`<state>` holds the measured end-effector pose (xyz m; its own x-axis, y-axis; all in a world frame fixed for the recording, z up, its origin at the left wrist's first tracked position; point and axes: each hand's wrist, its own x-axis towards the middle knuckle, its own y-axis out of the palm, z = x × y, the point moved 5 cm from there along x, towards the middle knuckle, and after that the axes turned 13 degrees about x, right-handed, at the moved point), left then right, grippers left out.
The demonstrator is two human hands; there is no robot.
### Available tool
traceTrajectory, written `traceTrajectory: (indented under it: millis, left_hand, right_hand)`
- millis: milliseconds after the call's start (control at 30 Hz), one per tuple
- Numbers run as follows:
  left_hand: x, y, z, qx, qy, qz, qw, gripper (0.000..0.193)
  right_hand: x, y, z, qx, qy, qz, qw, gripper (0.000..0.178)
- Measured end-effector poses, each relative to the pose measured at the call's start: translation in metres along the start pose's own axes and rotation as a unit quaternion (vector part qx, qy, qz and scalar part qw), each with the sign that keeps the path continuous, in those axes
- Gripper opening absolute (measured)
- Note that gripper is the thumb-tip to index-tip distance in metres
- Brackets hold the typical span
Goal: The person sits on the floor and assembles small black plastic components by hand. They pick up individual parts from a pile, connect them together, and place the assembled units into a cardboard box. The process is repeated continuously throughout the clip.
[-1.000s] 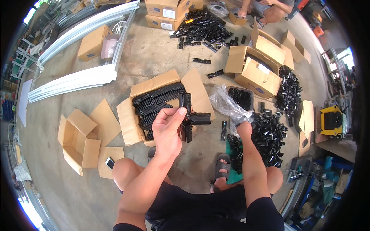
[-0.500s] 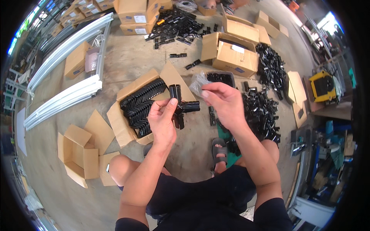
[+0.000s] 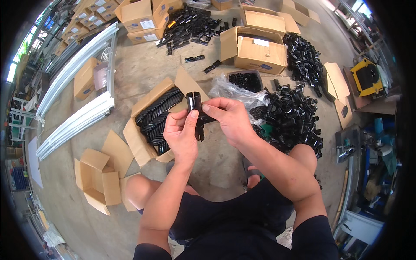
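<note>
In front of me, my left hand (image 3: 182,132) grips a glossy black pipe connector (image 3: 193,101) with several tubular arms. One open tube end points up and another part hangs below my fingers. My right hand (image 3: 232,119) is closed in a pinch against the connector's middle; whatever lies between thumb and finger is too small or hidden to make out. Behind the hands, a clear plastic bag (image 3: 223,88) lies crumpled beside a bin (image 3: 261,81) of small black pieces. To the left, a carton (image 3: 132,141) holds neat rows of black connectors (image 3: 157,113).
On the right lies a heap of black connectors (image 3: 297,119), with another pile (image 3: 305,58) behind. Open cartons (image 3: 260,58) stand at the back. An opened small carton (image 3: 97,180) sits at left, below long white rails (image 3: 78,121). My knees flank the work area.
My right hand has moved left and down to meet the connector, which stays in my left hand. The plastic bag now lies spread out wider by the bin. The view has shifted slightly.
</note>
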<state>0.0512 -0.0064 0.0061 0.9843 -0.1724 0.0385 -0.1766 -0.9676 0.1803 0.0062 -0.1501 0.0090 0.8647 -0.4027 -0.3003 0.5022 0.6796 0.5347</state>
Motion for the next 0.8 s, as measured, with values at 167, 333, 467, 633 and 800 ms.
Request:
traceTrajectory:
  millis: [167, 333, 467, 633, 800]
  left_hand:
    - [0.001, 0.0, 0.002, 0.031, -0.029, -0.009, 0.999, 0.013]
    - [0.005, -0.002, 0.009, -0.025, -0.038, 0.025, 0.999, 0.017]
    - [0.007, -0.002, 0.004, -0.025, -0.048, 0.041, 0.998, 0.017]
    - [0.007, 0.0, 0.0, -0.036, -0.039, 0.041, 0.998, 0.017]
    - [0.009, 0.0, -0.004, -0.041, -0.034, 0.041, 0.998, 0.016]
  right_hand:
    - [-0.005, 0.001, 0.0, -0.025, -0.015, -0.02, 0.999, 0.019]
    - [-0.005, 0.005, 0.005, -0.187, -0.053, -0.019, 0.981, 0.014]
    - [0.0, 0.008, 0.011, -0.211, -0.068, 0.025, 0.975, 0.008]
    - [0.007, 0.006, 0.019, -0.283, -0.117, 0.075, 0.949, 0.009]
    - [0.007, 0.009, 0.016, -0.184, -0.024, 0.06, 0.981, 0.01]
